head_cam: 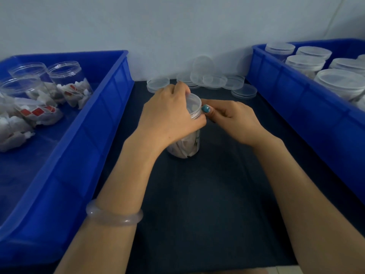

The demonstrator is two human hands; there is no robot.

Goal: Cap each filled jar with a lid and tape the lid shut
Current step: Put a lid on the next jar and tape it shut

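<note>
Two bare forearms reach up from the bottom of the frame, the left one wearing a pale bracelet [114, 215], over a dark mat [207, 194] that covers the table.

At the far left sits a blue bin [88, 123] holding open jars [67, 76] lying among paper sachets [39, 111] with red tags. These look like the filled ones waiting for lids.

In the middle of the frame stands the jar [189, 145] being worked on, upright on the mat and stuffed with sachets. The left hand [167, 117] wraps round its upper part, fingers curled over the far rim and thumb round the near side, most likely to keep it from turning or tipping. A clear lid [194, 105] sits on top. The right hand [235, 119] comes in from the right with fingers curled tight, and a fingertip with a teal nail pinches at the lid's edge, perhaps seating it or starting tape. No tape can be made out.

Behind the hands, against the wall, loose lids [213, 81] lie in low stacks — within easy reach for the next jar.

At the right, a second blue bin [296, 99] holds capped jars [339, 82] standing upright — it seems to be where finished ones go. Whether they are taped is too hard to tell.
</note>
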